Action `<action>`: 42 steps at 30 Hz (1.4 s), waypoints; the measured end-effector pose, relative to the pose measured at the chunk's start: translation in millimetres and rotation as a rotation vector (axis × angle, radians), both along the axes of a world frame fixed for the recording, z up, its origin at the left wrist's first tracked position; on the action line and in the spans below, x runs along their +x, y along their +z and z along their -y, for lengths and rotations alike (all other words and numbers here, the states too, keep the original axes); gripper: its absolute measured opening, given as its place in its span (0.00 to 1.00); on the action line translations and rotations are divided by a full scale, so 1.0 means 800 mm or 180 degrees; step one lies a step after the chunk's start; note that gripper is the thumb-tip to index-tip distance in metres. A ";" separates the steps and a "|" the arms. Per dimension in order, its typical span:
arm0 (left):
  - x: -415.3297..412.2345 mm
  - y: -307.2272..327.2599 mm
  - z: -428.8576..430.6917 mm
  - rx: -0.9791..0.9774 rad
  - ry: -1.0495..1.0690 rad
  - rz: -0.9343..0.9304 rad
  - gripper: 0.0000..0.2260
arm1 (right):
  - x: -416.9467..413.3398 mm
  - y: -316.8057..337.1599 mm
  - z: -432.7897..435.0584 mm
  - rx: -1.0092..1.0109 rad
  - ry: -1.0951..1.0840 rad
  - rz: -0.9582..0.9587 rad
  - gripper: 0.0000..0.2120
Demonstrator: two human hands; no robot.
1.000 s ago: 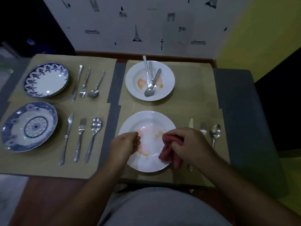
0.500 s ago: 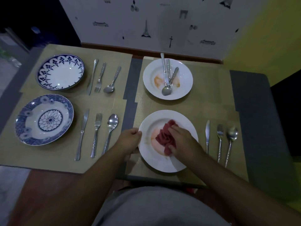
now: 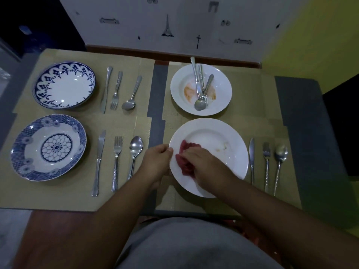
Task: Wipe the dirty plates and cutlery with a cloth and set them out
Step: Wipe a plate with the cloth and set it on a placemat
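Note:
A white plate (image 3: 229, 136) lies on the near right placemat with a faint smear right of its middle. My right hand (image 3: 204, 166) presses a bunched red cloth (image 3: 186, 158) onto the plate's left part, fingers curled over it. My left hand (image 3: 155, 164) grips the plate's left rim. Behind it a second white plate (image 3: 180, 82) carries orange stains and a knife, fork and spoon (image 3: 201, 90) piled in it. A knife (image 3: 252, 158), fork (image 3: 266, 162) and spoon (image 3: 280, 160) lie in a row right of the near plate.
Two blue-patterned plates, far (image 3: 65, 85) and near (image 3: 48, 147), sit on the left placemats, each with a knife, fork and spoon to its right. A papered wall (image 3: 174, 22) stands behind the table. The table's front edge is close to my body.
My right hand has brought the red cloth from the plate's right rim onto the plate and across to its left side. The orange stain in the middle is mostly gone. My left hand stays at the rim.

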State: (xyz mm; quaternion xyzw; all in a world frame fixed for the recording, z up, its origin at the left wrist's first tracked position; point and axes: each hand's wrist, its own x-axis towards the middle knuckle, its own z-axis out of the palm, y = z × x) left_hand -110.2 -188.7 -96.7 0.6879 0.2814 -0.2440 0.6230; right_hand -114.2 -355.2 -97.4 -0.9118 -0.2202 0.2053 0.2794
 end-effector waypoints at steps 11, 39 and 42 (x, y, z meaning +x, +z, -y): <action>0.005 0.018 -0.007 -0.0137 -0.0185 0.0081 0.11 | -0.007 -0.001 0.020 -0.0044 0.0401 0.0158 0.26; -0.004 0.042 0.011 -0.0211 0.0015 0.0161 0.12 | -0.004 0.046 0.034 0.0189 0.0788 0.0588 0.12; -0.006 0.044 0.010 -0.0193 0.0147 0.0299 0.12 | 0.036 0.052 0.033 0.0399 0.0100 0.0723 0.10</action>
